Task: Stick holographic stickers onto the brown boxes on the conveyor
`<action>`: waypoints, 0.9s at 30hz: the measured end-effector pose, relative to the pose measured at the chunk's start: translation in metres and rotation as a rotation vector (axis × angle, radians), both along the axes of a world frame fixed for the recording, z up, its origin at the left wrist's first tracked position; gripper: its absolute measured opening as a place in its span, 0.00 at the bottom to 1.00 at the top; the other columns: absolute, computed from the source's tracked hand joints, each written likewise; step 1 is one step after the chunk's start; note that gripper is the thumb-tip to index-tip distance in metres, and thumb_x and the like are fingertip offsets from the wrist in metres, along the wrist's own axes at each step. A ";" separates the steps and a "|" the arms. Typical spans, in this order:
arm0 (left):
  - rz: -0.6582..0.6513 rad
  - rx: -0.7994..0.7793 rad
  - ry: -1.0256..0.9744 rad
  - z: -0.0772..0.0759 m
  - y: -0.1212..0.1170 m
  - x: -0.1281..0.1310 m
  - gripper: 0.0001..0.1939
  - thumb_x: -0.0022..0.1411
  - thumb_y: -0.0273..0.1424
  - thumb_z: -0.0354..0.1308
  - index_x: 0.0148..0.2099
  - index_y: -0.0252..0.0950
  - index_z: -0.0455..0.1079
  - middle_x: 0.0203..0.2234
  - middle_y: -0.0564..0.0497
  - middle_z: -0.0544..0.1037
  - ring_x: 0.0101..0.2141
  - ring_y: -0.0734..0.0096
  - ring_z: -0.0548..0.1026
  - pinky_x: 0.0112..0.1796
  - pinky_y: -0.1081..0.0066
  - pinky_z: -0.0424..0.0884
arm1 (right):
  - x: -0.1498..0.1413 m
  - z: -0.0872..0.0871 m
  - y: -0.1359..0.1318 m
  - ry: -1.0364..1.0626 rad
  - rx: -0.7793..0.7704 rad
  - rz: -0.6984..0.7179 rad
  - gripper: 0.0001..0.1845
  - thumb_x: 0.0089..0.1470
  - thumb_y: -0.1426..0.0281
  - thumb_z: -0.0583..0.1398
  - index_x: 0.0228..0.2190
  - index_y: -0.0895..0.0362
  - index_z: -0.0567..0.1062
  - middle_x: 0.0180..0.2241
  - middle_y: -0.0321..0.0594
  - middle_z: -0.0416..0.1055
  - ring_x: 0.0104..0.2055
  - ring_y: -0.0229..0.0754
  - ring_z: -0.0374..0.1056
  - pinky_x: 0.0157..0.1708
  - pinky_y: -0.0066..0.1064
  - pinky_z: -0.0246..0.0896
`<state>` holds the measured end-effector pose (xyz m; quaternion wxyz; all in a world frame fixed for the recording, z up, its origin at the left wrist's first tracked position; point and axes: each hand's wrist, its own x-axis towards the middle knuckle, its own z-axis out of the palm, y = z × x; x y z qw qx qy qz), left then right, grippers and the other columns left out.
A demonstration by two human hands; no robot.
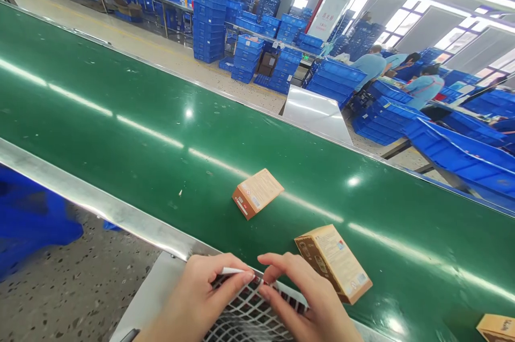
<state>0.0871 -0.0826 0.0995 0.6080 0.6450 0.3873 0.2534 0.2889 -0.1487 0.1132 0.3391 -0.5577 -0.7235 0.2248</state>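
My left hand and my right hand meet at the bottom of the view, over a black-and-white mesh sheet. Both pinch a thin white strip between fingertips, just at the near steel edge of the green conveyor belt. A tan cardboard box lies on the belt right beside my right hand. A second small box lies flat farther out on the belt. A third box corner shows at the lower right.
A grey tray sits under the mesh. A blurred blue crate is at my left. Beyond the belt stand stacks of blue crates, a steel chute, and seated people in light blue.
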 end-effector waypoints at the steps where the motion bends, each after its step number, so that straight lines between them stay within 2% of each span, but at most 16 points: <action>1: 0.016 0.013 -0.008 -0.001 -0.001 0.000 0.15 0.67 0.41 0.56 0.35 0.41 0.81 0.29 0.55 0.84 0.32 0.69 0.80 0.33 0.77 0.69 | 0.000 0.001 0.002 -0.059 0.046 0.017 0.14 0.63 0.74 0.62 0.49 0.48 0.73 0.35 0.33 0.79 0.35 0.42 0.75 0.37 0.31 0.70; 4: 0.045 0.042 -0.017 -0.001 -0.002 0.001 0.15 0.67 0.40 0.56 0.34 0.41 0.80 0.27 0.55 0.83 0.29 0.70 0.79 0.32 0.78 0.70 | 0.001 0.003 0.006 -0.234 0.205 0.083 0.08 0.64 0.76 0.60 0.42 0.52 0.73 0.37 0.37 0.79 0.37 0.43 0.76 0.40 0.34 0.71; 8: 0.057 0.039 0.010 -0.005 -0.002 0.002 0.16 0.67 0.41 0.54 0.34 0.41 0.80 0.28 0.54 0.83 0.30 0.69 0.79 0.32 0.77 0.70 | 0.001 -0.002 0.007 -0.448 0.409 0.082 0.11 0.62 0.80 0.60 0.43 0.54 0.74 0.42 0.42 0.81 0.41 0.47 0.78 0.47 0.42 0.69; 11: 0.065 0.022 0.025 -0.008 -0.003 0.001 0.17 0.68 0.43 0.54 0.35 0.41 0.80 0.29 0.54 0.83 0.30 0.68 0.78 0.32 0.77 0.70 | -0.003 -0.006 0.006 -0.507 0.458 0.073 0.12 0.61 0.80 0.60 0.43 0.53 0.74 0.44 0.41 0.81 0.44 0.49 0.79 0.48 0.43 0.69; 14: 0.089 -0.010 0.005 -0.008 -0.003 0.001 0.18 0.67 0.44 0.53 0.35 0.40 0.79 0.28 0.53 0.82 0.30 0.68 0.77 0.32 0.76 0.69 | -0.005 -0.002 0.004 -0.376 0.426 0.111 0.14 0.58 0.82 0.60 0.41 0.51 0.74 0.43 0.38 0.81 0.44 0.47 0.78 0.48 0.41 0.70; 16: 0.125 -0.047 0.021 -0.005 -0.001 0.000 0.18 0.66 0.44 0.54 0.34 0.40 0.79 0.28 0.54 0.82 0.30 0.67 0.77 0.32 0.76 0.68 | 0.001 0.001 0.006 -0.190 0.312 0.119 0.13 0.58 0.80 0.60 0.38 0.49 0.74 0.44 0.37 0.81 0.45 0.47 0.77 0.47 0.39 0.71; 17: 0.142 -0.069 0.042 -0.003 0.000 -0.001 0.18 0.66 0.44 0.55 0.34 0.40 0.79 0.27 0.54 0.81 0.31 0.67 0.76 0.32 0.76 0.68 | 0.006 0.001 0.008 -0.093 0.241 0.067 0.11 0.60 0.78 0.60 0.37 0.49 0.75 0.44 0.38 0.80 0.46 0.47 0.77 0.47 0.38 0.71; 19: 0.149 -0.106 0.081 0.001 0.001 -0.004 0.17 0.65 0.44 0.56 0.32 0.40 0.79 0.27 0.54 0.81 0.31 0.67 0.76 0.33 0.76 0.67 | 0.022 -0.005 0.020 0.069 0.127 -0.192 0.05 0.64 0.70 0.61 0.40 0.48 0.76 0.49 0.42 0.78 0.51 0.51 0.74 0.48 0.41 0.71; 20: 0.136 -0.121 0.088 0.001 0.001 -0.007 0.17 0.64 0.44 0.57 0.32 0.40 0.79 0.27 0.55 0.81 0.31 0.67 0.76 0.33 0.76 0.67 | 0.032 -0.010 0.028 0.129 0.096 -0.374 0.09 0.64 0.64 0.61 0.46 0.49 0.75 0.51 0.45 0.76 0.53 0.53 0.72 0.49 0.44 0.70; 21: 0.114 -0.127 0.089 0.001 0.000 -0.009 0.16 0.63 0.44 0.58 0.31 0.41 0.80 0.27 0.55 0.81 0.31 0.67 0.76 0.33 0.76 0.68 | 0.041 -0.017 0.037 0.182 0.070 -0.545 0.20 0.61 0.57 0.63 0.53 0.50 0.72 0.54 0.48 0.73 0.56 0.56 0.70 0.51 0.48 0.69; 22: 0.088 -0.123 0.090 0.000 -0.001 -0.012 0.15 0.63 0.44 0.59 0.32 0.42 0.80 0.27 0.55 0.82 0.32 0.67 0.76 0.35 0.76 0.68 | 0.050 -0.024 0.047 0.234 0.027 -0.671 0.33 0.58 0.51 0.64 0.59 0.51 0.67 0.57 0.51 0.70 0.58 0.59 0.68 0.53 0.52 0.67; 23: 0.058 -0.108 0.094 -0.002 -0.002 -0.015 0.14 0.62 0.43 0.60 0.32 0.43 0.81 0.27 0.56 0.82 0.32 0.67 0.77 0.36 0.75 0.69 | 0.057 -0.031 0.057 0.296 -0.042 -0.720 0.45 0.53 0.47 0.66 0.64 0.53 0.61 0.58 0.53 0.69 0.59 0.60 0.67 0.55 0.53 0.65; 25: -0.031 -0.046 0.081 -0.008 -0.003 -0.018 0.11 0.62 0.42 0.63 0.33 0.46 0.83 0.28 0.57 0.84 0.33 0.66 0.79 0.39 0.74 0.71 | 0.065 -0.041 0.073 0.405 -0.160 -0.691 0.56 0.48 0.45 0.67 0.68 0.56 0.53 0.58 0.53 0.69 0.58 0.58 0.68 0.57 0.51 0.64; 27: -0.159 0.053 -0.016 -0.014 -0.004 -0.020 0.08 0.65 0.40 0.64 0.36 0.47 0.83 0.31 0.57 0.85 0.36 0.66 0.81 0.43 0.74 0.73 | 0.064 -0.046 0.084 0.481 -0.209 -0.553 0.58 0.48 0.48 0.68 0.70 0.57 0.49 0.57 0.52 0.70 0.57 0.54 0.69 0.58 0.47 0.64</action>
